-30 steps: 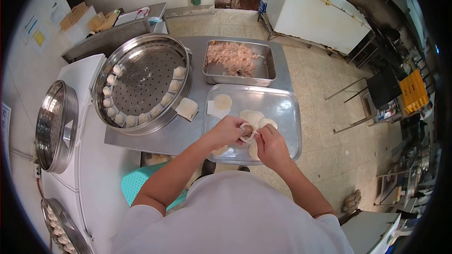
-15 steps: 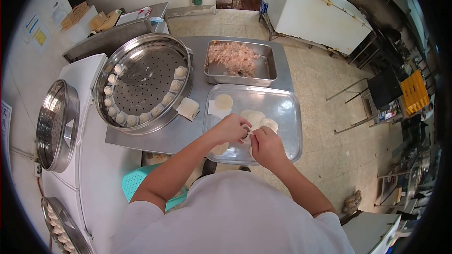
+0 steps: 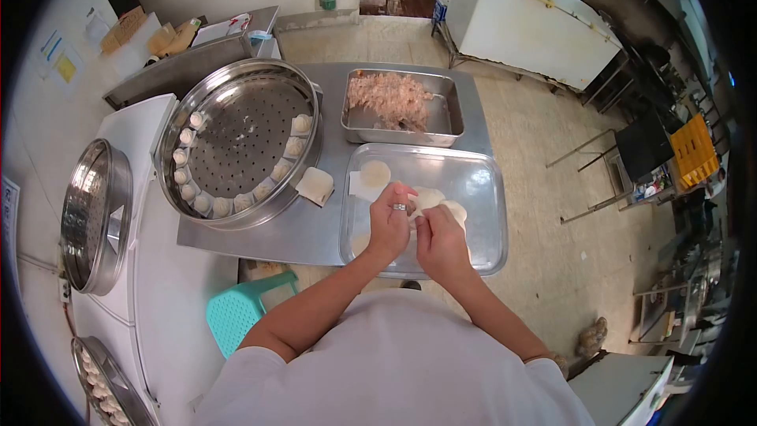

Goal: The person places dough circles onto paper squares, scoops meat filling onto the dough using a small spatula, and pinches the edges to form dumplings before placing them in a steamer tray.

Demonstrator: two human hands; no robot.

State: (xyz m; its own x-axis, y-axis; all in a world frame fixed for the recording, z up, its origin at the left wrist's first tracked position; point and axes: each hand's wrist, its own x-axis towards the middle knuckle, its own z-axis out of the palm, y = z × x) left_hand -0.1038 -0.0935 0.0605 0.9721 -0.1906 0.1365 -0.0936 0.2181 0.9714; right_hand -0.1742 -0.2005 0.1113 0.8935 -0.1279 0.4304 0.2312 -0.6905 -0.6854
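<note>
My left hand (image 3: 392, 221) and my right hand (image 3: 441, 243) meet over the metal tray (image 3: 485, 248), fingers closed round a small piece of dough that they mostly hide. A ring shows on my left hand. Round dough wrappers (image 3: 430, 199) lie just beyond my fingers, and another wrapper (image 3: 374, 173) rests on white paper at the tray's upper left. Behind the tray, a deep metal pan (image 3: 446, 117) holds pinkish minced filling (image 3: 390, 97). Formed dumplings (image 3: 221, 206) line the inner edge of the round perforated steamer (image 3: 244, 130) at the left.
A stack of white paper squares (image 3: 315, 185) sits between steamer and tray. Another steamer (image 3: 96, 213) leans at the far left, with a third holding dumplings (image 3: 102, 386) below it. A turquoise stool (image 3: 235, 317) stands under the table's front edge.
My left hand has turned more upright, its back and ring now showing, and its forearm has swung inward. Both hands stay together at the dough. More of the turquoise stool shows.
</note>
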